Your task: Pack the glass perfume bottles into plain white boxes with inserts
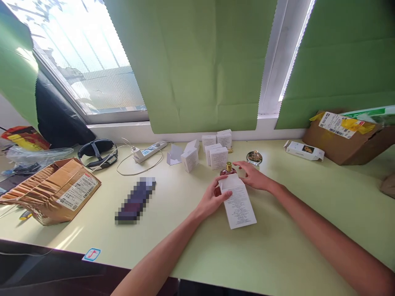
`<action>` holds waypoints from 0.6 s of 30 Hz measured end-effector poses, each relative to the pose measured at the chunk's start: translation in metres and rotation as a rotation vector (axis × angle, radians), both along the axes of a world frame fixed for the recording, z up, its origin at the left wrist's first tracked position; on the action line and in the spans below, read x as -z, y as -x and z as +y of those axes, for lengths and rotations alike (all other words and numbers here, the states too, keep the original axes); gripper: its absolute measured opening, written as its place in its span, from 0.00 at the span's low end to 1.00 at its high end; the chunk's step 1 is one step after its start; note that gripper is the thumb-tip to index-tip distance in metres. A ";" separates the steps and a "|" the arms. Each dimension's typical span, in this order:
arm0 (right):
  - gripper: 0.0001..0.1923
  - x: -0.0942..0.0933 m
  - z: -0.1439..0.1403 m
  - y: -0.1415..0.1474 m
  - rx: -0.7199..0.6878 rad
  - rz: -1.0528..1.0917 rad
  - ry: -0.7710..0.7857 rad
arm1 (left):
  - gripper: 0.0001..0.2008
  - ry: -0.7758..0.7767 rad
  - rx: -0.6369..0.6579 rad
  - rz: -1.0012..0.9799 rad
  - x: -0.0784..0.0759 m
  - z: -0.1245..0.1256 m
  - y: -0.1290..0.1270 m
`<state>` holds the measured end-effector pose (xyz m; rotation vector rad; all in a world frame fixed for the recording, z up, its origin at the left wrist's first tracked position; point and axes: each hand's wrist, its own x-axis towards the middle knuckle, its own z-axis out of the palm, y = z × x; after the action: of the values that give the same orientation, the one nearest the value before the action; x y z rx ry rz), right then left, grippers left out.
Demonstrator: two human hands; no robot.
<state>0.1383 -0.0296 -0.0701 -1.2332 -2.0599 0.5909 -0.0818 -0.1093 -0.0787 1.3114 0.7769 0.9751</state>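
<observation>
A tall white printed box lies on the table, its far end at my hands. My left hand is closed on the left side of this box, thumb across its printed face. At the far end shows a reddish glass perfume bottle with a gold neck; the box and fingers hide its lower part, so I cannot tell how far it is inside. My right hand curls around the bottle's right side, thumb near the box's edge. Behind my right hand stands a round, shiny, gold-topped item.
Several small white boxes stand at the back, beside an open-flapped one. A power strip, a headset, a pixelated dark object and a torn carton lie left. Another carton and a white box sit right.
</observation>
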 end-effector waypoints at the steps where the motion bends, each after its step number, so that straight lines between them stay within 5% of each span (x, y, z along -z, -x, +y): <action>1: 0.25 0.002 -0.003 0.010 -0.058 0.010 0.023 | 0.28 -0.016 -0.005 0.004 -0.001 0.000 0.000; 4: 0.18 0.006 -0.003 0.027 -0.110 0.047 0.069 | 0.29 -0.117 -0.023 0.070 -0.012 0.003 0.003; 8: 0.15 -0.006 0.004 0.009 0.058 0.112 0.045 | 0.31 -0.364 -0.069 0.250 -0.031 0.024 0.009; 12: 0.21 -0.052 0.006 -0.033 0.258 0.164 -0.016 | 0.28 -0.576 -0.084 0.413 -0.040 0.058 0.003; 18: 0.20 -0.112 -0.011 -0.067 0.194 0.409 0.029 | 0.24 -0.664 0.038 0.596 -0.058 0.083 -0.005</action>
<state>0.2056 -0.0407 0.0415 -1.1966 -1.5798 0.7164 -0.0773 -0.0262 -0.0206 2.2484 0.8989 0.8431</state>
